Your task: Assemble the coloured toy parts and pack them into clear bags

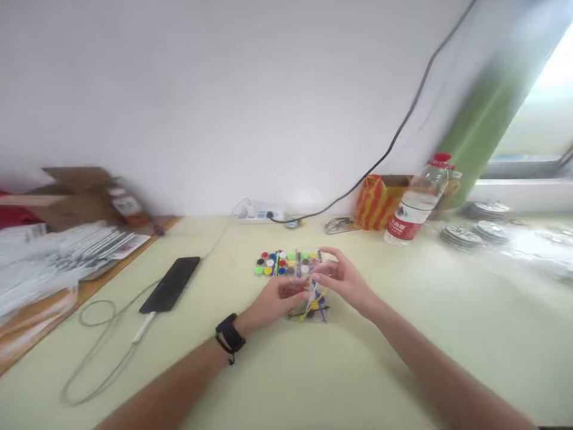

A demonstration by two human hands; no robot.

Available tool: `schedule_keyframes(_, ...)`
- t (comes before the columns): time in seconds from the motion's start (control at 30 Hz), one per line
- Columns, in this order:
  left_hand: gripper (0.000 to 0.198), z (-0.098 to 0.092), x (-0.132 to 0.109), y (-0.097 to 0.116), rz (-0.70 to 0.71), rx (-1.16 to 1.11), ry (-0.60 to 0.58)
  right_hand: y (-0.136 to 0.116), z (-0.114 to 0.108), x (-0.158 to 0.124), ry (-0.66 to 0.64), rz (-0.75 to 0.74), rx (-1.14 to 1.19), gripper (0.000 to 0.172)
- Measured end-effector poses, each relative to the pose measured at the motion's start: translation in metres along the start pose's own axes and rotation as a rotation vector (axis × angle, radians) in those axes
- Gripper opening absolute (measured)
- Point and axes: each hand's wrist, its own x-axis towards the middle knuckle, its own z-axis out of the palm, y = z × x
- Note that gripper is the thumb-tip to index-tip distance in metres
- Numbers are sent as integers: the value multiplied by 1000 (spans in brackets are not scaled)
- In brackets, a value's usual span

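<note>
Both hands meet at a clear plastic bag (319,312) of small coloured pieces, with thin yellow, blue, white and black parts showing through. My left hand (275,301), a black band on its wrist, has thumb and fingers closed at the bag's upper left; something reddish shows by the fingertips. From the right, my right hand (347,282) curls its thumb and fingers over the bag's upper edge. The exact grip is blurred and partly hidden by the fingers. Just behind lie round coloured caps (269,263) in rows, red, white, blue, black, green and yellow, partly covered by the hands.
Left on the table lies a black phone (170,285) with a white cable (144,327). A power strip (259,213) sits by the wall. At back right stand a large bottle (414,206) and an orange-yellow bag (372,203). Stacked discs (462,237) lie right; papers (89,251) left.
</note>
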Motion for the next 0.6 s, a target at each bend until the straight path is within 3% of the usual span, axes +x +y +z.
schedule_keyframes(0.27, 35, 0, -2, 0, 93, 173, 79, -5, 18, -5, -16, 128, 65, 61)
schedule_keyframes(0.6, 32, 0, -2, -1, 185, 252, 297, 2, 27, -7, 145, 110, 20, 38)
